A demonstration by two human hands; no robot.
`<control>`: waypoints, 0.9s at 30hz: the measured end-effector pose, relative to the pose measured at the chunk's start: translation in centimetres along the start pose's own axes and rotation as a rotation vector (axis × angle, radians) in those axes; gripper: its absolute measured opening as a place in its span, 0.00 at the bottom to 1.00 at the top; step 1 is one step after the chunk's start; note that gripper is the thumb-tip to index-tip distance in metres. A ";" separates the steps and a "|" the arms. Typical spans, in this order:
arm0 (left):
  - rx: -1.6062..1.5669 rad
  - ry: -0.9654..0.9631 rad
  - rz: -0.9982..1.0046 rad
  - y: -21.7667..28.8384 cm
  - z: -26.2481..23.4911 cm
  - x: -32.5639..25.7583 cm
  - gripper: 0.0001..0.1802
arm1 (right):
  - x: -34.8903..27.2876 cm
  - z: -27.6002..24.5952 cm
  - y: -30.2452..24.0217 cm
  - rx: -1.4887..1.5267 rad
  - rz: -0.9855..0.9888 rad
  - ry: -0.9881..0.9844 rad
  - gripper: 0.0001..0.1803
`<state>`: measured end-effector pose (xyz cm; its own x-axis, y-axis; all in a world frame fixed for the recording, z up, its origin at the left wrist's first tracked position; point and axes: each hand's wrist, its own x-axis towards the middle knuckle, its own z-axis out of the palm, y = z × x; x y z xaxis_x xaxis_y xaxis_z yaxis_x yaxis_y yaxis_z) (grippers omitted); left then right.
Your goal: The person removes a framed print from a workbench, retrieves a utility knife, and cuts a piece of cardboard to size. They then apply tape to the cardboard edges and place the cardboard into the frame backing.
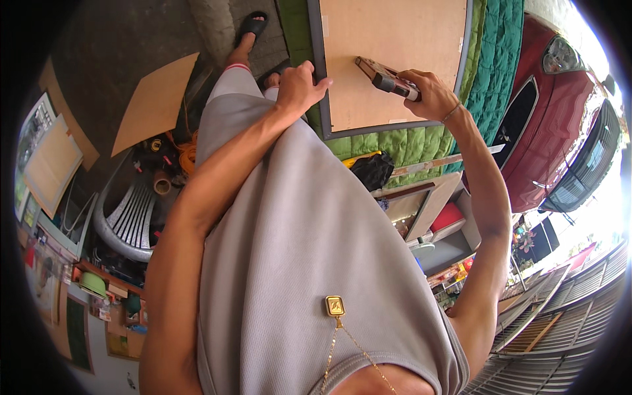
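Leaning over a framed board [395, 59], the person is seen from above, with a grey shirt [296, 250] filling the middle of the view. The board, pale brown inside a grey frame, is laid on green quilted padding [395, 145] at 12 o'clock. A staple gun [385, 79] is pressed against the board's surface near its right half and is gripped by the right hand [431, 92], whose fingers are clenched around the handle at 1 o'clock. A thin bracelet is worn on that wrist. The left hand [299, 85] is set on the frame's left edge at 12 o'clock; its fingers are curled over the grey rim, thumb pointing toward the board, so the frame is grasped rather than released.

A red car [559, 118] is parked at 2 o'clock, just beside the padding. A black bag [372, 170] lies below the board. A loose sheet of cardboard [155, 102] rests on the floor at 10 o'clock, near a white plastic chair [128, 220] at 9 o'clock. A sandalled foot [252, 26] is visible at 11 o'clock. A gold pendant [334, 306] hangs from a chain at 6 o'clock.
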<state>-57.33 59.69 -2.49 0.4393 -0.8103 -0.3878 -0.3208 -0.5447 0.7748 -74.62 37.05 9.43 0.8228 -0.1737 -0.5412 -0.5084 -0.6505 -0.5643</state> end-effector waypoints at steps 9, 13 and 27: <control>0.145 -0.061 -0.130 2.8 1.6 -1.9 0.23 | 0.8 -0.7 -0.4 0.009 0.039 -0.038 0.20; 0.138 -0.077 -0.110 2.1 -0.8 0.8 0.29 | 2.9 -2.0 -1.2 0.012 -0.009 -0.070 0.22; -0.090 0.116 0.082 1.3 -2.2 6.0 0.26 | 10.7 -6.2 -6.6 -0.165 0.025 -0.240 0.18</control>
<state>-53.30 54.58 -2.73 0.5106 -0.8179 -0.2653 -0.2852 -0.4522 0.8451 -60.93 34.94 11.23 0.7171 -0.0238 -0.6966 -0.4633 -0.7630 -0.4508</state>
